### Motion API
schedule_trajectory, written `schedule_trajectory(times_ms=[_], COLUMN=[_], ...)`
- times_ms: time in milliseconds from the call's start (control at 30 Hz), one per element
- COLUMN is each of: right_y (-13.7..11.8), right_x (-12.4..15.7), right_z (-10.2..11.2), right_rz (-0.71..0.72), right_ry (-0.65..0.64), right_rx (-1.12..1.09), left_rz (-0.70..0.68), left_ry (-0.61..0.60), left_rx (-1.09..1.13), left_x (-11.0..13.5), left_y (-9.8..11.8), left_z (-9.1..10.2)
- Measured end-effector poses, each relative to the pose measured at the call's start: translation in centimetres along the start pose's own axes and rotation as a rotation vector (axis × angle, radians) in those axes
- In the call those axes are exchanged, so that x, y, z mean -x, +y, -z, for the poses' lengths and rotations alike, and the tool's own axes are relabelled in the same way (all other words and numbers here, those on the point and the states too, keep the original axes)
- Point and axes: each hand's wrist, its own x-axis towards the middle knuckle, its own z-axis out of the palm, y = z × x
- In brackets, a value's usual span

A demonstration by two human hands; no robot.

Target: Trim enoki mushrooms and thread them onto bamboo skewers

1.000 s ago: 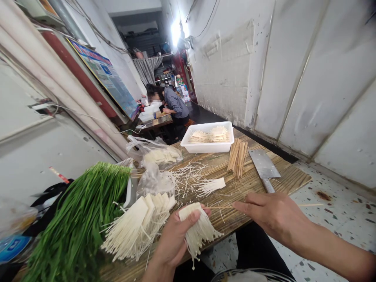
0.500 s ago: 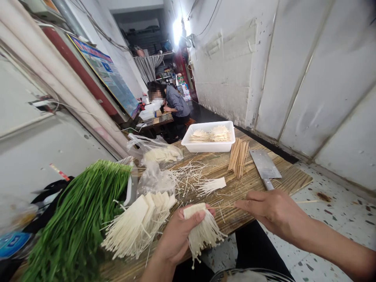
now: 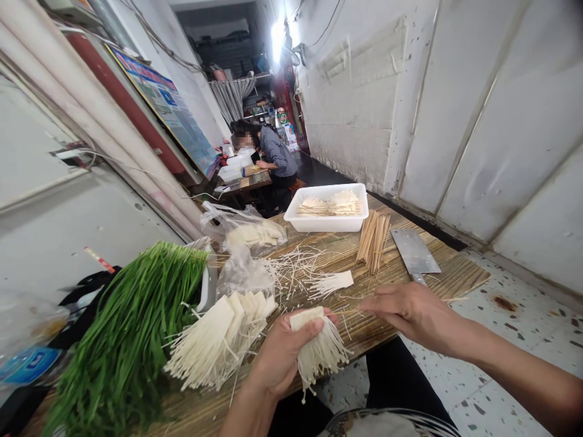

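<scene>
My left hand (image 3: 280, 355) is closed round a small flat bunch of white enoki mushrooms (image 3: 319, 349), caps hanging toward me over the table's near edge. My right hand (image 3: 407, 309) pinches a thin bamboo skewer (image 3: 346, 312) whose tip points left into the bunch's cut end. Just left of my left hand lies a larger pile of cut enoki bundles (image 3: 218, 340). A small loose enoki bunch (image 3: 332, 282) rests on the wooden table (image 3: 455, 273) beyond my hands.
A thick bundle of green chives (image 3: 132, 328) lies at the left. A cleaver (image 3: 414, 252), a bundle of skewers (image 3: 373, 237) and a white tray (image 3: 328, 223) with skewered mushrooms stand farther back. Plastic bags (image 3: 246, 233) hold more enoki. Another person (image 3: 273, 155) sits at a far table.
The skewer in my right hand has slid left until its tip meets the enoki bunch. My left hand has shifted the bunch slightly right. The view has tilted a little.
</scene>
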Motion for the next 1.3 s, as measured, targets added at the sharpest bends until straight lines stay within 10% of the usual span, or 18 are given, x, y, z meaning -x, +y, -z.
schedule_trajectory(times_ms=[500,1300], right_y=[0.8,-2.1], right_x=[0.4,0.9], right_z=[0.4,2.5], right_rz=[-0.016,0.107], right_ry=[0.072,-0.133], right_rx=[-0.304,-0.038], left_rz=[-0.377,-0.148], left_ry=[0.066,-0.167], left_rx=[-0.336,-0.261], left_x=[-0.2,2.6], left_y=[0.0,0.7], left_z=[0.8,-1.3])
